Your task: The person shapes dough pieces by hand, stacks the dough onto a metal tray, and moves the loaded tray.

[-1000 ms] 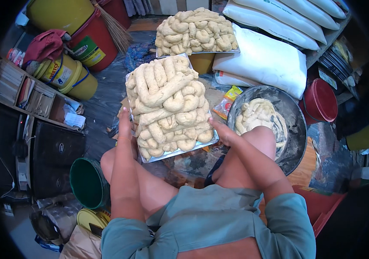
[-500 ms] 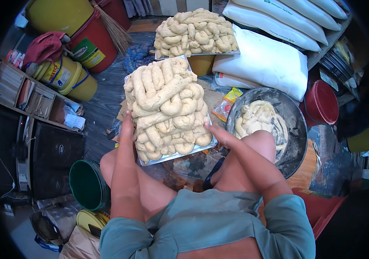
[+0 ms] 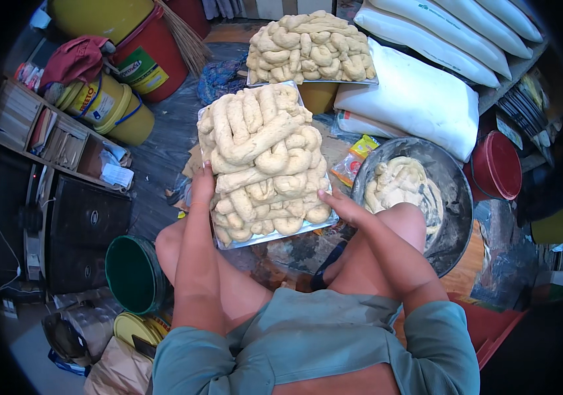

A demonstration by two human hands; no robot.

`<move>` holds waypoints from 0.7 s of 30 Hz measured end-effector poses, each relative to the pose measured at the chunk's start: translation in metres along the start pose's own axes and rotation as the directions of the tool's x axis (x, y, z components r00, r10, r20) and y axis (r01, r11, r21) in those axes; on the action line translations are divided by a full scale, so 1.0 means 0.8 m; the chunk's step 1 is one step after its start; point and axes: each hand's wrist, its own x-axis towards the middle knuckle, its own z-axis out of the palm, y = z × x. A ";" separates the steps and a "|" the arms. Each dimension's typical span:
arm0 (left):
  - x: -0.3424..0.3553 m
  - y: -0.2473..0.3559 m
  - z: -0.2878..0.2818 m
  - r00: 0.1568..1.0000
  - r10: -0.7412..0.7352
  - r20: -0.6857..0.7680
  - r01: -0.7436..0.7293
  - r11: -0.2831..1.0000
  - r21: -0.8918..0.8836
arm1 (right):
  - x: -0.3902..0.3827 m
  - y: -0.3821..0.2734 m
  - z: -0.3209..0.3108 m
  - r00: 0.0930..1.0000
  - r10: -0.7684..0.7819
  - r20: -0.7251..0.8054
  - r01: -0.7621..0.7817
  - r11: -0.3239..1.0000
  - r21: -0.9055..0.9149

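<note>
Between my knees is a metal tray (image 3: 269,239) heaped with thick ropes of pale dough (image 3: 261,161), stacked in crossing layers. My left hand (image 3: 202,185) grips its left side, fingers mostly hidden behind the edge. On the opposite side my right hand (image 3: 343,205) clasps the tray near its lower right corner, thumb against the dough and the other fingers out of sight underneath. Beyond it, a second dough pile (image 3: 311,47) sits on another tray. To the right, a wide black basin (image 3: 456,204) holds loose coils of dough (image 3: 396,183).
White sacks (image 3: 413,92) are stacked at the back right, near a red bucket (image 3: 496,164). A yellow packet (image 3: 355,159) lies beside the basin. On the left stand a green bucket (image 3: 133,275), yellow pails (image 3: 120,115) and a shelf (image 3: 64,135).
The scene has shifted slightly rightward in the picture, the tray along with it. Both hands keep their hold on the tray's sides.
</note>
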 end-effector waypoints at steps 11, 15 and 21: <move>0.043 0.012 -0.064 0.984 -0.164 -0.073 0.140 0.956 -0.258 | 0.010 0.008 0.005 1.000 0.001 -0.001 -0.001 0.999 -0.041; 0.093 0.089 -0.081 0.846 -0.248 -0.473 0.180 0.966 -0.185 | 0.021 0.030 -0.012 1.000 -0.013 0.004 0.013 0.998 -0.064; 0.128 0.130 -0.121 0.999 0.042 0.003 -0.025 0.655 -0.755 | -0.002 -0.007 -0.002 1.000 0.005 0.021 -0.003 0.996 -0.093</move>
